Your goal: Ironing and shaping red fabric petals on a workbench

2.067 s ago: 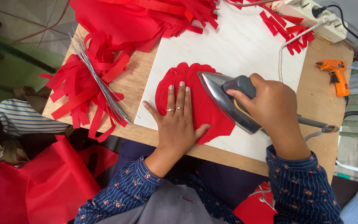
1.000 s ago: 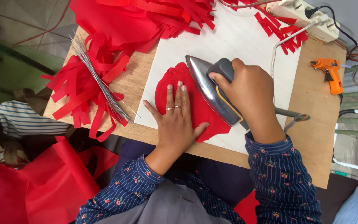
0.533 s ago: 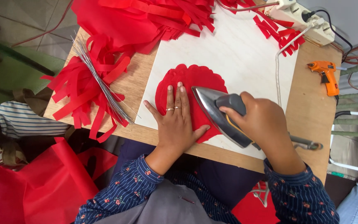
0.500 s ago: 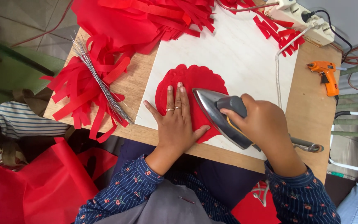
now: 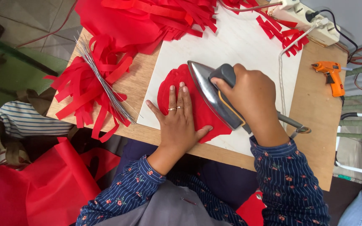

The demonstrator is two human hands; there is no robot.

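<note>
**Iron on a red fabric round**

A red fabric piece (image 5: 177, 88) lies on a pale board (image 5: 239, 46) set on the wooden worktop (image 5: 315, 113). The piece is roughly round, with a wavy, scalloped edge showing at its upper left, and its surface looks matte and slightly creased. Much of it is covered by what rests on it.

The left hand (image 5: 180, 121) lies flat on the piece, fingers spread and pointing away from the person, two rings on the middle fingers. The right hand (image 5: 250, 94) is closed around the dark handle of an electric iron (image 5: 208, 94), whose silvery soleplate sits on the right part of the piece, tip pointing to the far left. The iron is just beside the left fingertips.

Left of the board lie loose red strips (image 5: 84, 92) crossed by a bundle of thin wires (image 5: 103, 83). More red fabric (image 5: 147, 21) is heaped at the far edge. An orange glue gun (image 5: 331, 75) lies at the right, near a white power strip (image 5: 311, 19).
</note>
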